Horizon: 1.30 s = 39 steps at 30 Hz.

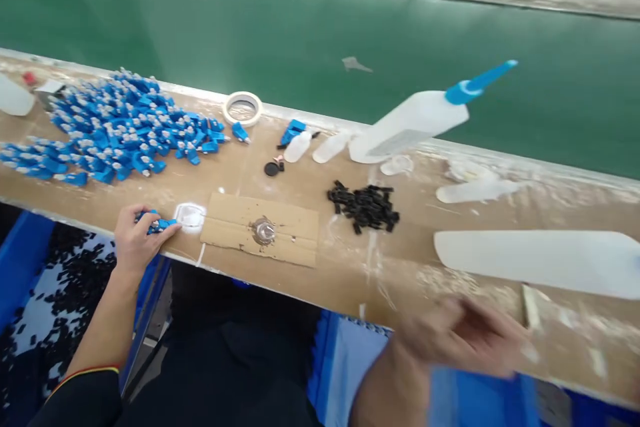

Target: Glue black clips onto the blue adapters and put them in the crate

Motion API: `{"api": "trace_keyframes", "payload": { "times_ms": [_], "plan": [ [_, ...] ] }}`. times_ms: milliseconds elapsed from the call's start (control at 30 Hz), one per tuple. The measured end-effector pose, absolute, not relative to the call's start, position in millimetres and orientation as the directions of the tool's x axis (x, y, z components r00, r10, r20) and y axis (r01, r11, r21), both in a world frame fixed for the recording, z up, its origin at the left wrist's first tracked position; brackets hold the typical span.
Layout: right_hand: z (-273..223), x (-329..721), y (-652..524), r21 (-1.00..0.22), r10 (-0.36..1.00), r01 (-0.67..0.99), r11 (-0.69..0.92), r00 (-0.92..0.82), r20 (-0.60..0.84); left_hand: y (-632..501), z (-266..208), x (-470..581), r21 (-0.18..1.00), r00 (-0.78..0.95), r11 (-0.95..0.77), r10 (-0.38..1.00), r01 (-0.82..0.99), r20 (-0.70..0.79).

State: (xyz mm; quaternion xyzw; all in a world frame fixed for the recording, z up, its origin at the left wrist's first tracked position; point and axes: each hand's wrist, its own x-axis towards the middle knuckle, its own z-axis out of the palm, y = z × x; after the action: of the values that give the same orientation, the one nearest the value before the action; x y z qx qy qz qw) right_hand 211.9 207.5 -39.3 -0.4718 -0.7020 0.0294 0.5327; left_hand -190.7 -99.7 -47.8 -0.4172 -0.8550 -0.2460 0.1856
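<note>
Two bare hands at a brown work surface (345,280); left hand (135,237) at the near edge, thumb and fingers closed on a few blue pieces (156,222); their number cannot be told, the fingers covering part of them; just right of the fingertips, a whitish patch (190,217), then a cardboard strip (230,227) with a clear, glossy spot (264,231) ringed by dark smears, its substance unclear.

Right hand (467,337) well apart, over the near edge at right; motion blur softens it, fingers curled; cannot tell whether they meet or hold anything; a long white bottle (530,260) lies beyond it, its end cut off by the frame.

Large heap of blue parts (120,127) at far left, pale tips showing, lower layers hidden; tape roll (242,96) just beside its right end; heap of black pieces (367,207) right of the cardboard, single shapes hard to separate; behind it, a tilted white bottle (410,127) with a blue nozzle (480,84), label unreadable; at the left border, a white container (14,97), partly cut off; below left, a bin (75,287) of scattered black bits, partly behind the forearm.
</note>
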Motion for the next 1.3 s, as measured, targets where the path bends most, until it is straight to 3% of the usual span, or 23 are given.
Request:
{"api": "trace_keyframes", "payload": {
  "times_ms": [67, 200, 367, 467, 700, 933, 1000, 1067, 1100, 1167, 1233, 1300],
  "plan": [
    [-41.6, 195.3, 200.3, -0.472, 0.639, 0.588, 0.657, -0.101, 0.763, -84.6, -46.8, -188.2, 0.205, -0.505, 0.473, 0.685, 0.857, 0.526],
    [-31.3, 148.0, 215.6, -0.435, 0.722, 0.581, 0.688, -0.488, 0.491, -57.9, -41.6, -189.9, 0.150, -0.451, 0.450, 0.694, 0.880, 0.561],
    [-28.2, 117.7, 243.2, -0.305, 0.789, 0.727, 0.614, -0.573, 0.221, -45.8, -39.5, -187.3, 0.177, -0.464, 0.453, 0.667, 0.874, 0.583],
    [-31.6, 114.3, 245.0, -0.303, 0.804, 0.748, 0.591, -0.578, 0.140, -42.3, -39.6, -187.1, 0.177, -0.435, 0.416, 0.683, 0.892, 0.587],
    [-28.8, 122.1, 227.5, -0.494, 0.817, 0.656, 0.570, -0.514, 0.261, -38.3, -39.3, -195.0, 0.242, -0.404, 0.325, 0.694, 0.914, 0.596],
    [-23.2, 139.2, 201.9, -0.878, 0.871, 0.355, 0.322, -0.475, 0.127, -50.0, -30.7, -189.4, 0.343, -0.425, 0.250, 0.514, 0.905, 0.745],
    [-11.4, 141.6, 188.9, -0.921, 0.830, 0.225, 0.319, -0.536, 0.156, -51.3, -16.0, -170.5, 0.452, -0.459, 0.128, 0.438, 0.883, 0.773],
    [3.0, 140.5, 171.0, -0.945, 0.757, 0.075, 0.319, -0.619, 0.207, -51.5, 0.5, -139.2, 0.659, -0.602, -0.052, 0.356, 0.751, 0.715],
    [9.8, 138.1, 160.5, -0.951, 0.707, 0.002, 0.309, -0.670, 0.228, -51.2, 7.6, -120.6, 0.756, -0.672, -0.152, 0.373, 0.636, 0.640],
    [19.6, 129.7, 138.3, -0.956, 0.585, -0.117, 0.269, -0.769, 0.258, -49.2, 16.5, -83.6, 0.874, -0.667, -0.257, 0.568, 0.413, 0.483],
    [22.9, 119.1, 117.5, -0.965, 0.476, -0.175, 0.194, -0.844, 0.248, -44.8, 17.6, -54.6, 0.919, -0.499, -0.265, 0.778, 0.291, 0.382],
    [20.7, 110.3, 101.1, -0.981, 0.436, -0.168, 0.098, -0.879, 0.194, -38.7, 13.0, -38.6, 0.911, -0.337, -0.282, 0.862, 0.302, 0.378]
  ]
}}
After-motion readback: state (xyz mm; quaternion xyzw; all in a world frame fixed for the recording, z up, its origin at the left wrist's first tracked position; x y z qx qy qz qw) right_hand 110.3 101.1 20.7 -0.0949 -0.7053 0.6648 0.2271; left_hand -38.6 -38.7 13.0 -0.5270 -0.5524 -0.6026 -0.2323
